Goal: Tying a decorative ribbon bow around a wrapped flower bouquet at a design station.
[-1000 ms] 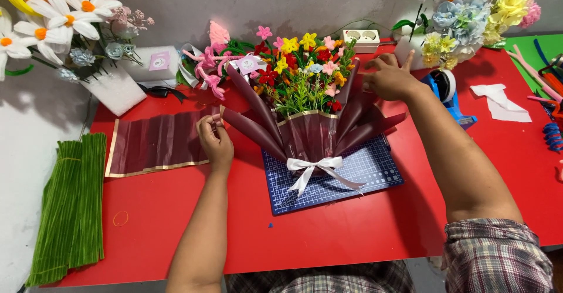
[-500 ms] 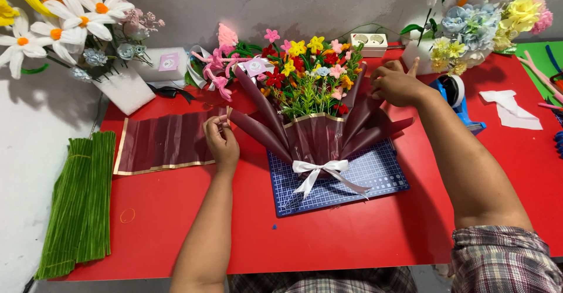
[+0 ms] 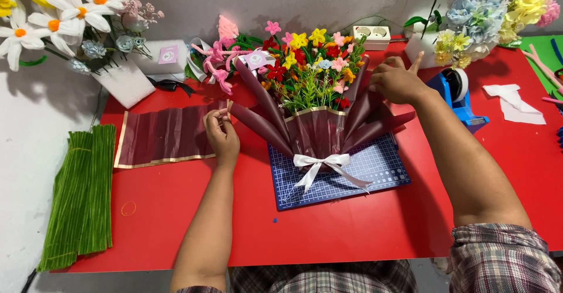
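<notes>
A bouquet (image 3: 314, 73) of small colourful flowers lies on a blue cutting mat (image 3: 375, 173), wrapped in dark maroon paper (image 3: 316, 131) with gold edging and tied with a white ribbon bow (image 3: 319, 165). My left hand (image 3: 221, 134) pinches the tip of the leftmost maroon fold, next to a flat maroon sheet (image 3: 167, 136). My right hand (image 3: 397, 82) grips the upper right edge of the wrapping, forefinger lifted.
A bundle of green stems (image 3: 82, 193) lies at the left of the red table (image 3: 328, 234). White flowers (image 3: 64, 5) stand at the back left, a pastel bouquet (image 3: 487, 17) at the back right. A blue tape dispenser (image 3: 460, 96) and white paper scraps (image 3: 516, 102) lie to the right.
The view has shifted slightly. Both hands remain on the wrapping edges; my right hand has spread the right side a little and its forefinger is raised.
</notes>
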